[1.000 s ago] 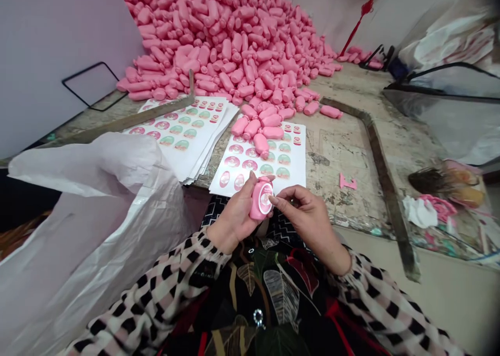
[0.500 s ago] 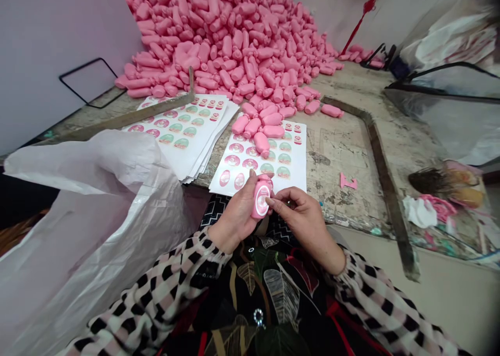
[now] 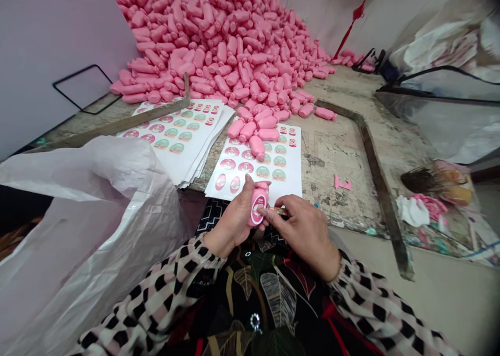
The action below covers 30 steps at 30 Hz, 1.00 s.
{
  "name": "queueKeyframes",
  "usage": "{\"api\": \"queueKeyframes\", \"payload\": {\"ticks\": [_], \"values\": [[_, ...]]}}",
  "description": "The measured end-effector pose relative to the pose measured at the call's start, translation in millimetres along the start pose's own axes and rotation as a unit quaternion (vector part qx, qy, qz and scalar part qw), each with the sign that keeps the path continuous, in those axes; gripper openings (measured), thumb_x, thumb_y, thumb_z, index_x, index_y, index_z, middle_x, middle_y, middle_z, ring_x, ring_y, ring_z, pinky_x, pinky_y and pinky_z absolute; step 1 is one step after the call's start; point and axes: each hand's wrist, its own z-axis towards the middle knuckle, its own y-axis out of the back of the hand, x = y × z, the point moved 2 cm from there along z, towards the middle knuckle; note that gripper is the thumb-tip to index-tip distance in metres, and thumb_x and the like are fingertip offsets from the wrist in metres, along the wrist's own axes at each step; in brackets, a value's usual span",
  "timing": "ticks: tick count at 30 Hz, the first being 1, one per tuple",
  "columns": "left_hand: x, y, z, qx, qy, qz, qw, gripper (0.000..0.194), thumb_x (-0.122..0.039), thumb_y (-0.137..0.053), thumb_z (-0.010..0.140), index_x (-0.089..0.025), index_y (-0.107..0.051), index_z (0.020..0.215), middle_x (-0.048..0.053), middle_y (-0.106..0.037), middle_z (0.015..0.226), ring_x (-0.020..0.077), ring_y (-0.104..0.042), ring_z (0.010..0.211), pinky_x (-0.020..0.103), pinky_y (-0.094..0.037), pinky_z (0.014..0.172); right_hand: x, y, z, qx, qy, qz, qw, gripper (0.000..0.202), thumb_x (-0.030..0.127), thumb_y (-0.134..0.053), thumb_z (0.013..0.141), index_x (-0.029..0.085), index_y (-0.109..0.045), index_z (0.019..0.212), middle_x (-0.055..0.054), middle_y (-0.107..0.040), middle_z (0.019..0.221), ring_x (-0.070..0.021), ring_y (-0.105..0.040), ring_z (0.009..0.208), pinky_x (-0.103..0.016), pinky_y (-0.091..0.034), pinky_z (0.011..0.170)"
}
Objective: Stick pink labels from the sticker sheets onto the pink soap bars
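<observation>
My left hand is closed around a small pink plastic bottle, held tilted above my lap. An oval pink-and-white sticker lies on the bottle's front. My right hand rests its thumb tip against this label. Between its curled fingers shows a slim multicoloured thing, mostly hidden, whose kind I cannot make out. Just beyond my hands, a sticker sheet with pink and green labels lies at the table's edge. Several pink bottles rest on its upper part.
A large heap of pink bottles covers the back of the table. At left are stacked sticker sheets under a metal strip and a white plastic bag. A bent metal bar, pink scrap and brush lie right.
My right thumb has shifted slightly left and down on the label, and more of the multicoloured thing shows behind it. The bottle stays in my left hand. The whole view has shifted a little.
</observation>
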Motion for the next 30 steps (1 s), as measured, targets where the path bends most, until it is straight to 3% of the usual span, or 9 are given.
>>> {"api": "queueKeyframes", "payload": {"ticks": [5, 9, 11, 15, 18, 21, 24, 28, 30], "values": [[-2, -2.9, 1, -0.009, 0.016, -0.048, 0.999, 0.066, -0.071, -0.034, 0.075, -0.019, -0.052, 0.111, -0.001, -0.052, 0.055, 0.0104, -0.049, 0.037, 0.018, -0.036, 0.031, -7, -1, 2, 0.028, 0.002, 0.057, 0.998, 0.03, 0.048, -0.049, 0.083, 0.024, -0.066, 0.076, -0.002, -0.062, 0.071, -0.0154, -0.055, 0.069, -0.026, -0.034, 0.061], [-8, -2.0, 0, -0.015, -0.02, -0.035, 0.999, 0.068, -0.072, -0.031, 0.075, -0.016, -0.05, 0.11, 0.002, -0.057, 0.056, 0.0126, -0.052, 0.038, 0.019, -0.036, 0.031, -21, -2, 8, 0.023, -0.08, 0.185, 0.979, 0.034, 0.052, -0.05, 0.08, 0.022, -0.066, 0.077, -0.001, -0.062, 0.071, -0.0146, -0.054, 0.065, -0.025, -0.036, 0.059], [-7, -3.7, -1, -0.016, -0.019, -0.02, 0.999, 0.068, -0.072, -0.028, 0.076, -0.016, -0.047, 0.111, 0.003, -0.059, 0.056, 0.0146, -0.054, 0.039, 0.019, -0.036, 0.031, -25, -6, 11, 0.017, -0.128, 0.313, 0.941, 0.034, 0.052, -0.051, 0.079, 0.02, -0.061, 0.072, 0.001, -0.06, 0.067, -0.0131, -0.052, 0.061, -0.025, -0.037, 0.057], [-1, -13.1, -3, 0.006, -0.006, 0.0, 1.0, 0.069, -0.071, -0.024, 0.077, -0.017, -0.042, 0.117, 0.0, -0.055, 0.051, 0.0155, -0.053, 0.035, 0.02, -0.035, 0.028, -13, -19, 12, 0.069, -0.16, 0.543, 0.821, 0.031, 0.046, -0.062, 0.072, 0.02, -0.053, 0.086, 0.006, -0.055, 0.056, -0.0101, -0.051, 0.048, -0.022, -0.039, 0.05], [2, -18.7, -7, 0.023, -0.004, 0.013, 1.0, 0.072, -0.071, -0.024, 0.078, -0.017, -0.037, 0.124, -0.001, -0.053, 0.052, 0.0138, -0.051, 0.035, 0.019, -0.034, 0.029, -2, -27, 9, 0.139, -0.173, 0.624, 0.749, 0.031, 0.044, -0.061, 0.073, 0.019, -0.051, 0.088, 0.007, -0.052, 0.05, -0.0104, -0.05, 0.038, -0.021, -0.034, 0.04], [2, -21.1, -13, 0.084, -0.003, 0.041, 0.996, 0.065, -0.059, -0.044, 0.08, -0.022, -0.028, 0.13, -0.002, -0.054, 0.061, 0.0115, -0.053, 0.042, 0.018, -0.038, 0.034, -5, -28, 6, 0.111, -0.205, 0.666, 0.709, 0.027, 0.042, -0.063, 0.073, 0.018, -0.051, 0.079, 0.008, -0.048, 0.048, -0.0082, -0.046, 0.036, -0.019, -0.034, 0.039], [4, -21.5, -17, 0.149, 0.015, 0.074, 0.986, 0.063, -0.035, -0.059, 0.078, -0.028, -0.027, 0.131, -0.003, -0.054, 0.069, 0.0084, -0.052, 0.046, 0.017, -0.04, 0.039, -14, -25, 2, 0.079, -0.235, 0.682, 0.688, 0.024, 0.036, -0.066, 0.071, 0.017, -0.054, 0.08, 0.006, -0.052, 0.056, -0.0062, -0.045, 0.043, -0.018, -0.036, 0.042], [15, -21.9, -16, 0.177, 0.034, 0.115, 0.977, 0.071, -0.011, -0.057, 0.068, -0.027, -0.028, 0.13, -0.005, -0.051, 0.062, 0.0066, -0.045, 0.041, 0.017, -0.039, 0.039, -17, -23, -9, 0.125, -0.238, 0.675, 0.687, 0.028, 0.039, -0.064, 0.073, 0.016, -0.056, 0.088, -0.001, -0.06, 0.068, -0.0116, -0.054, 0.053, -0.022, -0.043, 0.049], [24, -22.5, -15, 0.186, 0.063, 0.168, 0.966, 0.075, -0.009, -0.053, 0.065, -0.026, -0.026, 0.133, -0.005, -0.051, 0.06, 0.0092, -0.047, 0.042, 0.021, -0.041, 0.04, -19, -23, -16, 0.143, -0.237, 0.662, 0.696, 0.03, 0.042, -0.064, 0.072, 0.016, -0.057, 0.085, -0.002, -0.061, 0.068, -0.0137, -0.055, 0.054, -0.025, -0.045, 0.05]]}}
